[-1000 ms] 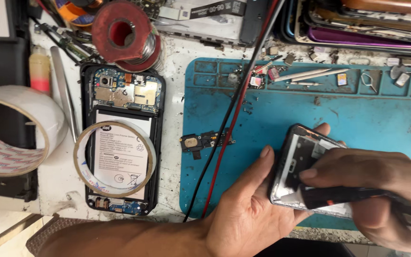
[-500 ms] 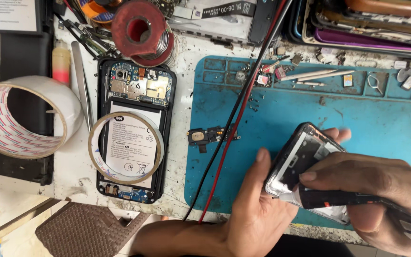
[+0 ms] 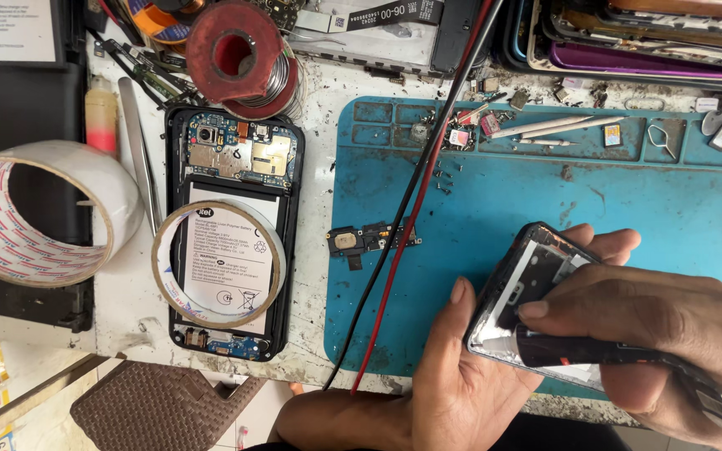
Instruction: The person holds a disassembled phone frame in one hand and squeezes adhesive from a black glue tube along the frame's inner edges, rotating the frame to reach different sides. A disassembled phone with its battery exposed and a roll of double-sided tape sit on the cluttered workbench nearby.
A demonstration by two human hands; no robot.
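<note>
We are working over a cluttered worktop [image 3: 139, 338], and the blue repair mat [image 3: 545, 209] is taking up its three o'clock half, giving loose parts a soft, non-slip bed. At nine o'clock a big roll of white tape [image 3: 39, 213] is lying on its side within easy reach. Beside it an opened phone [image 3: 231, 234] is lying face down with its board and battery bared, and a smaller tape ring [image 3: 219, 263] is resting flat on the battery. At twelve o'clock a red solder spool [image 3: 240, 58] is sitting above the phone. A red and a black lead [image 3: 415, 200] are running diagonally across the mat's nine o'clock edge, passing a small loose board [image 3: 369, 240]. At five o'clock our left hand [image 3: 461, 376] is cupping a phone frame [image 3: 528, 292], tilting it up so its inner edge faces us. Our right hand [image 3: 653, 334] is clenched around a dark glue tube [image 3: 578, 351], its pale nozzle touching the frame's lower edge
</note>
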